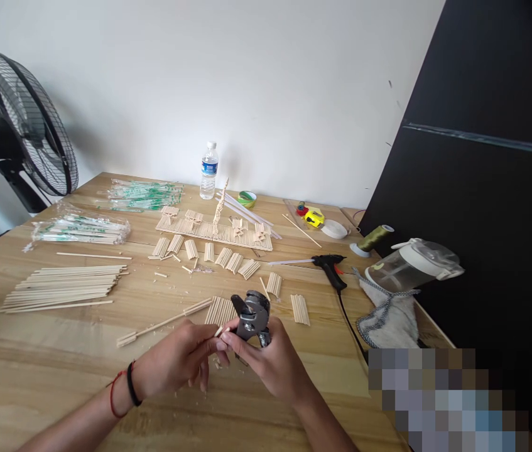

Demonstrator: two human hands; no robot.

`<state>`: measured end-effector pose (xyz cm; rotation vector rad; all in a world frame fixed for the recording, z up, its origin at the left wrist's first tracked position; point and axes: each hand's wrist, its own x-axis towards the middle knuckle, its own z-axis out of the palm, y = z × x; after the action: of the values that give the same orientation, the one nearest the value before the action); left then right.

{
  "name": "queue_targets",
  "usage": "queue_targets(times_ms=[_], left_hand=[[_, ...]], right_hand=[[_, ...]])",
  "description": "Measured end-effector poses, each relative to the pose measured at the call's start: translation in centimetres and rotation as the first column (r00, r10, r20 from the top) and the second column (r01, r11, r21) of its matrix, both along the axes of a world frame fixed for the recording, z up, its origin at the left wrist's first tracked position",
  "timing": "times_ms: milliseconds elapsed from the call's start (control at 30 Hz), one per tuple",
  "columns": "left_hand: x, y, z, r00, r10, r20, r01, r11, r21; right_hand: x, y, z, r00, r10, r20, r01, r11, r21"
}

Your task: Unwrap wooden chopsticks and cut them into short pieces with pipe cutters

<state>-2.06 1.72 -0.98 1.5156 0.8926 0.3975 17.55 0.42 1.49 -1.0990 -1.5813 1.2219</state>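
Note:
In my right hand (279, 363) is a dark metal hand cutter (250, 314), its head pointing up and away from me. My left hand (178, 359) pinches a short piece of wooden stick (219, 331) beside the cutter, and the two thumbs nearly meet there. Part of the stick is hidden by my fingers. Just behind the hands lies a flat panel of glued sticks (221, 311). To its left, a long stick (164, 323) with shorter pieces at its ends rests on the table. Farther back stands a stick-built model (213, 233) with a tall, narrow spire.
Bundled sticks (65, 287) lie left, near plastic-wrapped sticks (81, 227). Small stick panels (223, 256) line the model's front. At right are a glue gun (330, 269) with its cord, thread spool (372, 240), cloth (390, 317) and clear jar (411, 263). A water bottle (208, 172) stands behind.

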Motion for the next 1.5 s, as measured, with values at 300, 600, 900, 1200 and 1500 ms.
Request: queue_targets(times_ms=[300, 600, 900, 1200, 1500], left_hand=[[0.3, -0.4, 0.3, 0.995, -0.074, 0.069, 0.072, 0.997, 0.026], [-0.4, -0.4, 0.8, 0.998, 0.068, 0.015, -0.069, 0.931, 0.358], [-0.9, -0.2, 1.0, 0.993, -0.031, -0.114, 0.086, 0.85, 0.52], [-0.9, 0.0, 1.2, 0.998, -0.057, -0.012, 0.056, 0.882, 0.467], [-1.0, 0.1, 1.8, 0.997, -0.072, 0.001, 0.065, 0.914, 0.399]], right_hand=[[0.1, -0.1, -0.5, 1.0, -0.019, 0.017, 0.019, 1.0, -0.02], [1.0, 0.5, -0.5, 0.997, -0.075, 0.023, 0.077, 0.991, -0.105], [1.4, 1.1, -0.8, 0.991, 0.033, -0.128, -0.061, 0.973, -0.224], [1.2, 1.0, -0.6, 0.958, 0.004, -0.288, -0.092, 0.952, -0.291], [0.9, 0.9, -0.8, 0.925, -0.034, -0.377, -0.107, 0.932, -0.347]])
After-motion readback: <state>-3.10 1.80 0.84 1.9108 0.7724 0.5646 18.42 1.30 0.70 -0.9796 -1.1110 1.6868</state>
